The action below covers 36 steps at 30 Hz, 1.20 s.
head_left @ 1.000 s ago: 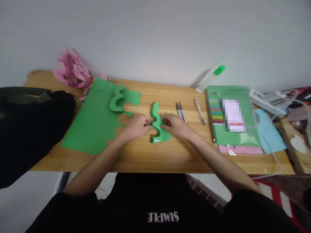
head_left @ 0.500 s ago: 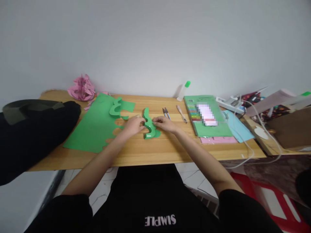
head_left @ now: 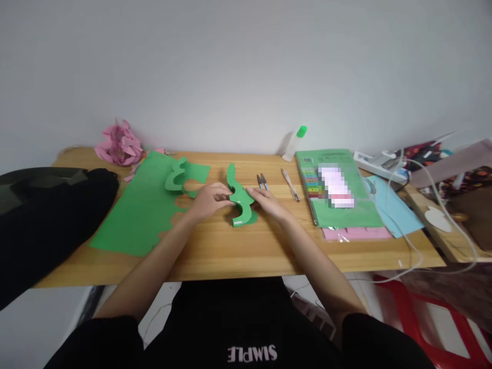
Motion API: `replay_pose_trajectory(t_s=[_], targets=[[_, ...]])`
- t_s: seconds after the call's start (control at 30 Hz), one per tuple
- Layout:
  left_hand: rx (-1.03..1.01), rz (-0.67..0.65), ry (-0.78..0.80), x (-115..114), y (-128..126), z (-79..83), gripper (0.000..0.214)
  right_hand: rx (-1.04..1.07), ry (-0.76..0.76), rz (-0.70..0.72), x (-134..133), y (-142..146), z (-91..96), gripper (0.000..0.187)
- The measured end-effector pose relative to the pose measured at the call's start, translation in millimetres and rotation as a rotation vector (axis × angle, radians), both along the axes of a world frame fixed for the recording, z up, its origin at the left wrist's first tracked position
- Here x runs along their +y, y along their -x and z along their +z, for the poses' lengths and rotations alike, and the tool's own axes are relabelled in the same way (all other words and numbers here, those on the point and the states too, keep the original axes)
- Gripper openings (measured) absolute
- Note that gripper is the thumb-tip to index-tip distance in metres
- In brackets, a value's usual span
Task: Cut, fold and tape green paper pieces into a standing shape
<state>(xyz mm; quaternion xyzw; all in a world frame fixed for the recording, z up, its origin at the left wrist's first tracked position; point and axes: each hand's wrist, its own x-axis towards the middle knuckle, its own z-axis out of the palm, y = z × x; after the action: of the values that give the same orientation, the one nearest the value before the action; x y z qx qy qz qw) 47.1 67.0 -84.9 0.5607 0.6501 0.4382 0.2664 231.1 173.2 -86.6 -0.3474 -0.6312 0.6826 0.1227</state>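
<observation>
A wavy green paper cutout with folded, raised edges stands on the table between my hands. My left hand pinches its left side between thumb and fingers. From the other side, my right hand holds the right edge, its fingertips partly hidden by the paper. A pale strip shows at the cutout's near end. To the left lies a large green sheet with a scalloped cut edge, and a curled green paper strip rests on it.
Scissors, a pen and a green-capped glue bottle lie or stand beyond my right hand. Farther right are a green paper pack, blue paper and a white cable. Crumpled pink paper and a black bag sit left.
The view has shifted slightly. The green cutout is turned a little, with more of its flat face showing, and both hands remain at its sides.
</observation>
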Motion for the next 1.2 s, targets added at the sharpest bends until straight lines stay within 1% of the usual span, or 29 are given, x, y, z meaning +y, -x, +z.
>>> replay_pose_trajectory(t_s=[0.07, 0.17, 0.27, 0.37, 0.47, 0.6, 0.7, 0.83, 0.9, 1.03, 1.13, 1.2], targets=[[-0.053, 0.025, -0.007, 4.2, -3.1, 1.0, 0.029, 0.034, 0.099, -0.021, 0.3, -2.3, 2.0, 0.056], [-0.097, 0.049, -0.015, 9.5, -6.8, 2.7, 0.025, 0.086, 0.181, -0.026, 0.5, -6.2, 4.2, 0.058], [-0.085, 0.065, -0.027, 13.1, -9.6, 3.9, 0.022, 0.113, 0.196, -0.052, 1.8, -9.4, 6.1, 0.057], [-0.137, 0.069, -0.036, 14.7, -12.1, 3.6, 0.024, 0.119, 0.183, -0.106, 3.2, -11.5, 7.6, 0.055], [-0.177, 0.085, -0.024, 14.0, -13.7, 1.9, 0.026, 0.124, 0.162, -0.114, 2.9, -12.6, 7.6, 0.05], [-0.27, 0.137, 0.067, 10.4, -12.9, -3.0, 0.031, 0.142, 0.149, -0.115, 0.8, -11.7, 2.9, 0.043], [-0.342, 0.187, 0.123, 7.7, -10.3, -8.1, 0.035, 0.135, 0.183, -0.156, -0.7, -9.7, -3.5, 0.039], [-0.369, 0.228, 0.189, 7.7, -7.0, -10.5, 0.038, 0.135, 0.203, -0.216, -2.7, -7.8, -11.3, 0.033], [-0.395, 0.246, 0.25, 8.4, -6.1, -7.7, 0.039, 0.152, 0.192, -0.276, -3.2, -7.7, -13.5, 0.031], [-0.474, 0.274, 0.406, 10.2, -7.4, 3.6, 0.041, 0.189, 0.169, -0.38, -2.5, -8.7, -14.0, 0.03], [-0.508, 0.341, 0.404, 13.6, -12.6, 10.0, 0.037, 0.206, 0.168, -0.375, -2.8, -9.6, -12.6, 0.032], [-0.505, 0.388, 0.398, 16.4, -16.6, 9.8, 0.035, 0.211, 0.154, -0.352, -4.2, -9.9, -12.0, 0.033]])
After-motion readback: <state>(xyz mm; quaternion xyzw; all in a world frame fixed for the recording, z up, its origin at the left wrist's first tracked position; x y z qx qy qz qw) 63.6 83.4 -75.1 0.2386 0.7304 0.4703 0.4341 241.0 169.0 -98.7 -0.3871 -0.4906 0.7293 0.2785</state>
